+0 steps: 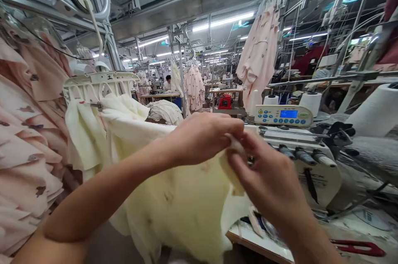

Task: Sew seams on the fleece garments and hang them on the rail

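Both my hands meet in front of the sewing machine [311,172], gripping the edge of a pale yellow garment [186,210] with small printed motifs. My left hand [208,135] has its fingers closed on the cloth edge, back of the hand up. Close beside it, my right hand [267,168] pinches the same edge between thumb and fingers. From there the garment hangs down and stretches left to a white clip hanger [102,79], where more pale yellow pieces hang. The fingertips of my left hand are partly hidden.
Pink printed garments [27,139] hang in a thick bunch at the left. Another pink garment [259,48] hangs beyond the machine's control panel [282,115]. Thread cones [311,102] stand behind the machine. Red-handled snips [360,248] lie at the lower right. A person [168,83] sits far back.
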Demonstrator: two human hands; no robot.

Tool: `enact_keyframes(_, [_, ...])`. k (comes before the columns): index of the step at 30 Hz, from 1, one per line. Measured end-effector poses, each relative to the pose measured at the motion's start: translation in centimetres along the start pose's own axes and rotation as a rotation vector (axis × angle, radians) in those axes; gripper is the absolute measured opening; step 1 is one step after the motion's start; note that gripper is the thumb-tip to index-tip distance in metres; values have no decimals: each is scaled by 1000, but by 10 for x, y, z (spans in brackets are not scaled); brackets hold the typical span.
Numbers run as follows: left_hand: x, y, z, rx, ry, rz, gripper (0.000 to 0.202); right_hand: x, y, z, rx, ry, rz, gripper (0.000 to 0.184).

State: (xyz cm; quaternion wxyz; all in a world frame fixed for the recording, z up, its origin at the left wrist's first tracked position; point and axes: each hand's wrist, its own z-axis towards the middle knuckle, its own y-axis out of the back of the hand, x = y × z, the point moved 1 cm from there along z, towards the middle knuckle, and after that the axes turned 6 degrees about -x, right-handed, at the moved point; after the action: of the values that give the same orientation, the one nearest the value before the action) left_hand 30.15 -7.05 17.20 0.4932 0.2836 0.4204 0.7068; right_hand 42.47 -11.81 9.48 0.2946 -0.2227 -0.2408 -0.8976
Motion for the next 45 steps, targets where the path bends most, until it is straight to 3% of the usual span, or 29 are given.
enact_keyframes(3, [26,-6,-3,95,-14,-3,11,-16,10,14,53,-34,-54,20])
enact_keyframes(6, [66,0,-33,239,114,108,17,-35,4,9,197,-157,111,20])
enact_keyframes(10, [100,34,-74,308,328,145,32,-45,-28,-30,327,-362,330,22])
enact_keyframes(13, [107,45,-75,258,355,220,36,-44,-55,-65,435,-407,370,17])
enact_keyframes(15, [111,27,-64,131,363,402,32,-51,-64,-81,464,-457,389,11])
enact_keyframes(18, [109,-39,-47,-31,353,550,20,-74,-61,-92,324,-560,435,12])
enact_keyframes(20, [95,-91,-43,-30,259,462,11,-91,-55,-94,244,-662,536,18])
enact_keyframes(21, [84,-112,-44,-49,158,337,18,-97,-53,-93,224,-718,606,20])
enact_keyframes(23, [61,-138,-48,-35,11,153,33,-105,-49,-92,188,-790,718,24])
enact_keyframes(25, [43,-144,-51,-18,-39,98,39,-106,-48,-91,146,-813,761,25])
enact_keyframes(27, [35,-141,-51,-8,-30,171,21,-106,-50,-93,103,-819,765,26])
enact_keyframes(28, [34,-141,-49,-6,-17,221,13,-105,-52,-96,91,-825,768,28])
enact_keyframes(30, [35,-145,-46,-15,16,289,15,-106,-56,-104,77,-832,809,29])
enact_keyframes(34, [39,-168,-40,-46,124,298,20,-109,-58,-120,72,-903,927,29])
enact_keyframes(36, [41,-177,-33,7,160,288,21,-111,-55,-121,47,-919,858,28])
enact_keyframes(42, [57,-193,2,258,326,278,25,-130,-51,-102,-113,-866,346,32])
enact_keyframes(45, [63,-199,7,360,327,244,25,-139,-57,-102,-129,-905,337,29])
